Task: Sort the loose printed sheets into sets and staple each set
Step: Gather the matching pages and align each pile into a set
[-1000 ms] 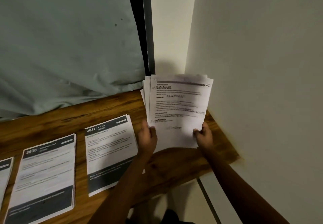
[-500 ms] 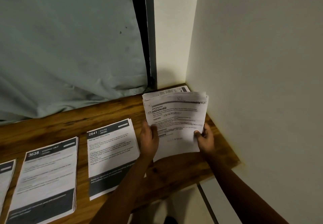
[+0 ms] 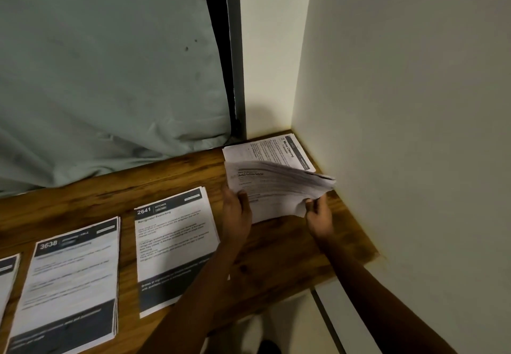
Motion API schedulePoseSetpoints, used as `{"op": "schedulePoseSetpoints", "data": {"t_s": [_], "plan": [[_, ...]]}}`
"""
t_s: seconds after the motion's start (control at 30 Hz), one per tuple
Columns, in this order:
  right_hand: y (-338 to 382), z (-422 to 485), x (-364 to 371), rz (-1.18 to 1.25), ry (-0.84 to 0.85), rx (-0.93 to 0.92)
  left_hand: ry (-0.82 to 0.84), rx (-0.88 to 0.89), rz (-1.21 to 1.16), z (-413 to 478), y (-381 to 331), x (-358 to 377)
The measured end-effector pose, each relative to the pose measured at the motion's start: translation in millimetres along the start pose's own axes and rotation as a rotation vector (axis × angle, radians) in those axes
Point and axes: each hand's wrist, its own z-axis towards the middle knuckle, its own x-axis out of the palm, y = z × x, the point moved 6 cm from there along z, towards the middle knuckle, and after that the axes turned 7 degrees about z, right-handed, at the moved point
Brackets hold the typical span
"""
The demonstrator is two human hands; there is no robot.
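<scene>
Sheaf of sheets [image 3: 279, 188] held at table [image 3: 276, 259] corner.
Left hand [image 3: 235, 214] and right hand [image 3: 319, 215] pinch its near end; long axis points away, print blurred.

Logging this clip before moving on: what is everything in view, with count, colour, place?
stack: 1, white, held over table's right end
corner sheets: count unclear, white, far right corner
2641 pile: 1, white-dark, mid table
3638 pile: 1, same, further left
edge pile: 1, same, cut off left
table: 1, brown
cloth: 1, grey-green, behind table
walls: 2, cream, corner
left hand: 1, grips stack's left edge
right hand: 1, pinches stack's right corner
</scene>
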Motion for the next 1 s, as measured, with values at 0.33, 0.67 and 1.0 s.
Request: {"op": "schedulePoseSetpoints", "data": {"t_s": [0.33, 0.67, 1.0], "plan": [[14, 26, -20, -0.292, -0.076, -0.019, 0.227, -0.073, 0.096, 6, 22, 28], [-60, 15, -24, -0.369, -0.086, 0.224, 0.336, -0.182, 0.115, -31, 73, 54], [-81, 14, -15, -0.382, 0.003, 0.170, 0.405, -0.232, 0.127, -27, 94, 64]]}}
